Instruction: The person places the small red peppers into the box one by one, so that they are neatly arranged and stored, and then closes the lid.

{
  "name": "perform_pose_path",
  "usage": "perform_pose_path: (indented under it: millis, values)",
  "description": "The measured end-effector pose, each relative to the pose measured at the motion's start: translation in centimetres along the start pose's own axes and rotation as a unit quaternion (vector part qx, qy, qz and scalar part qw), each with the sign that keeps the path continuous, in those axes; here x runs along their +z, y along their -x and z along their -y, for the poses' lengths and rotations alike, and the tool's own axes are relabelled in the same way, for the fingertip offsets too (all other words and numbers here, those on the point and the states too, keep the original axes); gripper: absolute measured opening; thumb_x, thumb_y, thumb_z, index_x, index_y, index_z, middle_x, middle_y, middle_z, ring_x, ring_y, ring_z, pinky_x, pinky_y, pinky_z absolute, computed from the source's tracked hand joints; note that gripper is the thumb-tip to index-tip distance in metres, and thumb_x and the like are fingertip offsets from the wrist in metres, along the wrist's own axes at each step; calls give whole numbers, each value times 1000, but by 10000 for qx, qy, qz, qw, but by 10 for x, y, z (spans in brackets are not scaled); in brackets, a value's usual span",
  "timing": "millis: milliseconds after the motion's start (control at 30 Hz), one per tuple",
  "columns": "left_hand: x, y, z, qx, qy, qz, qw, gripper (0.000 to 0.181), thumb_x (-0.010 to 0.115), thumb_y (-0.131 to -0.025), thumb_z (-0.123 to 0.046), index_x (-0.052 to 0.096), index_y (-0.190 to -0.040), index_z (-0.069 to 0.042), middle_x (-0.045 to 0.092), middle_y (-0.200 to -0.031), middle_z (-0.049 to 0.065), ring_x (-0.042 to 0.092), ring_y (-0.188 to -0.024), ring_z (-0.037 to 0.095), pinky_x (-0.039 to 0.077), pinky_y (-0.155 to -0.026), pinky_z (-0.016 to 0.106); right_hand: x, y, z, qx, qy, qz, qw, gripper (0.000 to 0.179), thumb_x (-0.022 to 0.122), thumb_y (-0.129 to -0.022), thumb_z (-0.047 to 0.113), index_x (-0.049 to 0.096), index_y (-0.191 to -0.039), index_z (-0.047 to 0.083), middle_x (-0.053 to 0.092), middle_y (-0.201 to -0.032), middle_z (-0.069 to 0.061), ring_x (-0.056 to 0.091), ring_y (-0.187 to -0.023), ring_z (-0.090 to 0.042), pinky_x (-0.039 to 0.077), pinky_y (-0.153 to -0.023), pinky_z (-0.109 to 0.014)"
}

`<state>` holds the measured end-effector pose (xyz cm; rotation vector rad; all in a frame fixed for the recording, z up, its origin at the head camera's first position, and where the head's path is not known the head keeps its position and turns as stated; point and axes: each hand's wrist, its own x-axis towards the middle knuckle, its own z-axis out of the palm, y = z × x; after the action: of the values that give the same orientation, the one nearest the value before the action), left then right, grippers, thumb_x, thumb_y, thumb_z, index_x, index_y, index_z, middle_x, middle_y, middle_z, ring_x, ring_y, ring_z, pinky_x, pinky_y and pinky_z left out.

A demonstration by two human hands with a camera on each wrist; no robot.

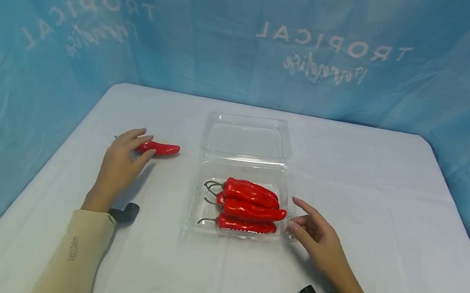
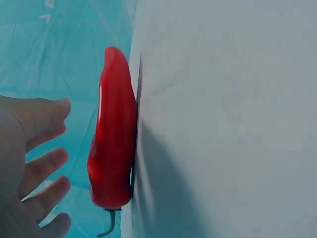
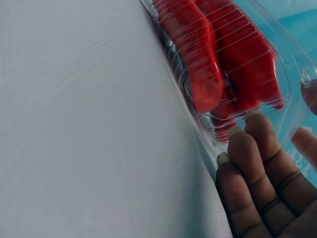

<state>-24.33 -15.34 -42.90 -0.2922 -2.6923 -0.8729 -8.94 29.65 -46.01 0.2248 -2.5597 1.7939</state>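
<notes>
Above a lone red chili pepper (image 1: 162, 149) at the left of the table hovers my left hand (image 1: 122, 161). Its fingers are spread and relaxed; the left wrist view shows a gap between them and the pepper (image 2: 113, 129). In the middle lies a clear hinged plastic container (image 1: 198, 213), its lid (image 1: 247, 141) folded back. Several red chili peppers (image 1: 247, 211) with green stems lie inside it. My right hand (image 1: 324, 242) holds the container's right rim, thumb and fingers bent at its edge. In the right wrist view, fingertips (image 3: 242, 144) meet the clear side wall.
A white cloth covers the table (image 1: 393, 204). Blue curtains (image 1: 247, 76) with mirrored lettering hang behind and at both sides. Dark wrist cameras sit at both wrists, close above the cloth.
</notes>
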Motion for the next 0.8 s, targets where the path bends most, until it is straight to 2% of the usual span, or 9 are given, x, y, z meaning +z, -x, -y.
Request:
perform_pose_path:
  millis: [100,267,400,600,800]
  values:
    - [-2,-1,8,-139,-67,80,9998,50,73,-96,-16,60,-143,-8,44,-157,14,29,-151,34,27,-116,64,0,0,0,-18,-8,13,10000,57,69,-99,18,48,-152,15,69,-102,-5,69,-87,-19,60,-79,-29]
    - [-5,0,16,-305,-251,374,9985,56,71,-97,-18,53,-149,-7,39,-160,16,24,-152,38,28,-114,67,-1,0,-1,-66,-47,24,10000,57,70,-99,18,49,-152,15,69,-102,-5,68,-86,-19,60,-77,-30]
    - [-5,1,20,-405,-421,505,9970,57,74,-95,-15,53,-147,-5,44,-155,21,32,-147,42,31,-113,66,0,0,-2,-90,-69,49,9999,57,70,-99,17,49,-152,16,69,-102,-5,69,-87,-19,60,-77,-30]
    - [-3,3,21,-492,-485,558,9960,55,79,-91,-14,59,-142,-7,51,-140,22,48,-131,42,47,-103,60,-1,0,-2,-97,-37,43,9999,57,70,-99,17,49,-152,16,69,-102,-5,69,-87,-19,60,-76,-30]
    - [-5,4,20,-472,-384,643,9961,54,79,-91,-12,60,-141,-9,52,-137,21,52,-127,41,49,-101,58,-1,0,0,-101,-42,43,9999,57,69,-99,16,48,-152,13,70,-102,-5,69,-86,-19,60,-76,-30]
